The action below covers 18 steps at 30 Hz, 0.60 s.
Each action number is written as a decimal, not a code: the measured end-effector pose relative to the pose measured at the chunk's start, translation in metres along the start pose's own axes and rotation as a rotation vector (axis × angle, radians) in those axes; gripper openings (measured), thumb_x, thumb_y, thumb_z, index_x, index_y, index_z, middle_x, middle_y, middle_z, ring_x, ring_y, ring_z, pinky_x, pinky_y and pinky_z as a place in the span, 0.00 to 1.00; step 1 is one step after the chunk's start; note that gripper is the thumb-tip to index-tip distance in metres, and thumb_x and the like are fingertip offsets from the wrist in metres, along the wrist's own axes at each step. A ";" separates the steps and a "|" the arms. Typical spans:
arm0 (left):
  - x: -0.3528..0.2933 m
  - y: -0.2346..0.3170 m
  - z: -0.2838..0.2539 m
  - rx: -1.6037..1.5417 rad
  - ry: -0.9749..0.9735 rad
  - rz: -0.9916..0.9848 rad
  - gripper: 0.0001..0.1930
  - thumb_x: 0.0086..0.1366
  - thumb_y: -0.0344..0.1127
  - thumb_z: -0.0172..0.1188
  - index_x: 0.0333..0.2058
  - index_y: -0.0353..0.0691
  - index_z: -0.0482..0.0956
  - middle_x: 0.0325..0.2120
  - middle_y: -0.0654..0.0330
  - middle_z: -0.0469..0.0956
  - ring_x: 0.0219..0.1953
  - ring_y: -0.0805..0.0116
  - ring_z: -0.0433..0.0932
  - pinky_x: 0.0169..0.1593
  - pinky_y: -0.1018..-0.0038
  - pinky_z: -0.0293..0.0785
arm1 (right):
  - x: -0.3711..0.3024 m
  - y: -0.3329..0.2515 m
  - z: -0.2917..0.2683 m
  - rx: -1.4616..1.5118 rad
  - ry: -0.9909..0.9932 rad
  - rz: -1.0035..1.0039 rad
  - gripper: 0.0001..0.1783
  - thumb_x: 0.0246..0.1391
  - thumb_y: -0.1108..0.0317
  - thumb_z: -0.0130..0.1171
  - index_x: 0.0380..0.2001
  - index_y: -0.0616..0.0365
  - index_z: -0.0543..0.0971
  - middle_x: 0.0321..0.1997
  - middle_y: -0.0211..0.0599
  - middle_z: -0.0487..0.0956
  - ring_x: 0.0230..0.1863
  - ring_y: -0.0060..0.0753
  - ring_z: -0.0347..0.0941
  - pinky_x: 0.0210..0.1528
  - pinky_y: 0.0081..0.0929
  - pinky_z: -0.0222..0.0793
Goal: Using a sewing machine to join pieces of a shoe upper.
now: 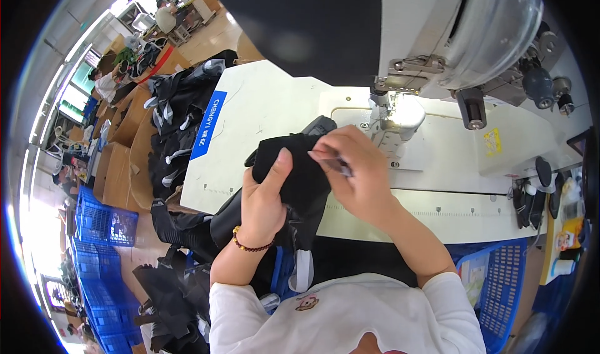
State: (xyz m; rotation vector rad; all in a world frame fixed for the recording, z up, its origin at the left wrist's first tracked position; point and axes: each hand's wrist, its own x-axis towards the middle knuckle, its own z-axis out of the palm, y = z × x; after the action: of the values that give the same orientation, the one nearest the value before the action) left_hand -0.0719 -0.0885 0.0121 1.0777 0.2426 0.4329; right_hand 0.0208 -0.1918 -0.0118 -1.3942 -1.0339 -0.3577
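My left hand (267, 194) grips a black fabric piece (289, 166), thumb pressed on top and fingers beneath it. The piece is folded over above the front edge of the sewing machine's table, with a dark grey strap-like end (320, 126) at its far side. At the fabric's right edge, my right hand (356, 169) is closed with thumb and forefinger pinched together. A small dark, partly shiny tool (340, 166) shows within its curled fingers; its kind is hard to make out. Black cloth with a pale grey loop (303, 269) hangs down toward my lap.
The industrial sewing machine (406, 79) stands beyond my hands on a white table (231, 123). Dark pieces are heaped (178, 116) along its left side, near cardboard boxes (119, 176). Blue baskets stand left (103, 279) and right (503, 285). People sit working far off.
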 end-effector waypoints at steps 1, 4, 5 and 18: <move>-0.001 0.001 -0.001 0.059 -0.008 0.020 0.10 0.59 0.33 0.51 0.35 0.31 0.73 0.31 0.58 0.75 0.32 0.73 0.75 0.36 0.79 0.72 | 0.001 -0.002 -0.004 -0.068 -0.080 -0.006 0.10 0.39 0.83 0.52 0.26 0.60 0.67 0.26 0.37 0.67 0.17 0.33 0.61 0.19 0.25 0.59; 0.000 0.003 -0.007 0.304 0.049 0.114 0.12 0.58 0.35 0.53 0.34 0.31 0.73 0.31 0.59 0.75 0.32 0.75 0.74 0.35 0.80 0.70 | -0.001 -0.003 -0.012 -0.033 -0.161 0.000 0.10 0.37 0.85 0.45 0.26 0.60 0.64 0.25 0.37 0.64 0.19 0.34 0.61 0.20 0.27 0.58; 0.002 0.004 -0.009 0.485 0.131 0.201 0.13 0.57 0.38 0.55 0.34 0.31 0.73 0.31 0.59 0.75 0.32 0.76 0.73 0.34 0.81 0.69 | -0.004 -0.002 -0.017 0.004 -0.200 0.025 0.11 0.36 0.86 0.41 0.25 0.60 0.62 0.25 0.36 0.62 0.20 0.33 0.61 0.19 0.23 0.56; 0.082 0.083 -0.048 1.387 0.380 1.382 0.10 0.53 0.32 0.59 0.32 0.32 0.75 0.26 0.57 0.76 0.27 0.69 0.72 0.34 0.79 0.67 | -0.001 0.057 -0.081 -0.454 0.207 0.092 0.11 0.38 0.70 0.63 0.22 0.62 0.71 0.28 0.35 0.65 0.23 0.22 0.60 0.23 0.17 0.56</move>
State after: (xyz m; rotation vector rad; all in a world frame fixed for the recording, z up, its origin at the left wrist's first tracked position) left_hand -0.0365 0.0201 0.0656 2.4682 0.0573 1.8897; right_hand 0.0935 -0.2541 -0.0361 -1.7589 -0.7398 -0.6848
